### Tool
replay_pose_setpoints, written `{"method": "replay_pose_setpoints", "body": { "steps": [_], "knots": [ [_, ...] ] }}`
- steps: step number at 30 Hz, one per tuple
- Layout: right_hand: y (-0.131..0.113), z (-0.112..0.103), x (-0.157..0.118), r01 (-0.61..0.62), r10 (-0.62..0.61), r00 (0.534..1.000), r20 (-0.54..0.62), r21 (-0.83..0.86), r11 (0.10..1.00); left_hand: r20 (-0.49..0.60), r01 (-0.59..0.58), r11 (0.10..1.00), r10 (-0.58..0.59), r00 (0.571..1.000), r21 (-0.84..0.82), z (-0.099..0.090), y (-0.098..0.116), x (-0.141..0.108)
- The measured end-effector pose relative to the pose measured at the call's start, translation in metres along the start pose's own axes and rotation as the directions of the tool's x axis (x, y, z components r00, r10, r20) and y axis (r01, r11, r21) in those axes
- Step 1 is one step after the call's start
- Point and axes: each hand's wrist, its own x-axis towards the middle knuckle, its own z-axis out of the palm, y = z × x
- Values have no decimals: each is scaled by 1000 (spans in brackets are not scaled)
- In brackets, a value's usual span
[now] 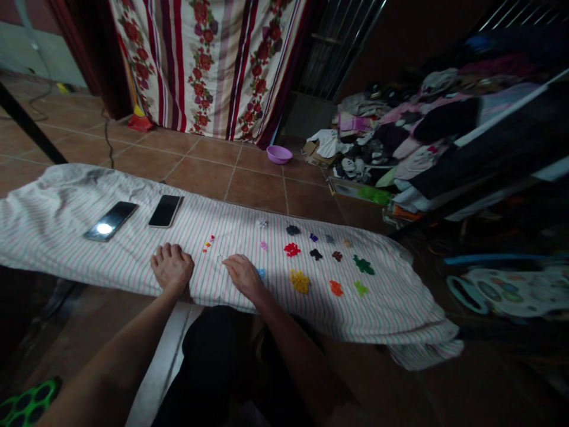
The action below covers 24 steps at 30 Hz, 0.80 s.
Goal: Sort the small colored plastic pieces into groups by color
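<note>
On the striped cloth (231,237) my left hand (172,265) rests palm down, fingers curled, left of a few small red, orange and yellow pieces (207,244). My right hand (242,274) has its fingers together at a tiny whitish piece (219,259); whether it grips it is unclear. Light blue pieces (261,273) lie partly behind that hand. Further right are small piles sorted by colour, among them red (292,249), yellow (299,281), orange (336,288), dark green (363,265), light green (360,288) and black (316,254).
Two phones, one (110,221) with a bright reflection and another (166,211), lie on the cloth's left part. Beyond it, a purple basin (279,155) stands on the tiled floor before a floral curtain (204,65). Heaped clothes (400,124) fill the right background.
</note>
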Motion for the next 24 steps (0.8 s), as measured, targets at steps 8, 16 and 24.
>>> {"method": "replay_pose_setpoints", "body": {
  "steps": [8, 16, 24],
  "knots": [
    [-20, 17, 51, -175, 181, 982, 58, -98, 980, -39, -8, 1000, 8, 999, 9, 4, -1, 0],
    [-26, 27, 81, -255, 271, 958, 91, -153, 955, -25, 11, 999, -12, 1000, -39, 3, 0, 0],
    [-28, 34, 95, -318, 343, 933, 108, -199, 927, -14, 20, 998, -21, 1000, -53, 2, 1, 0]
  ]
}}
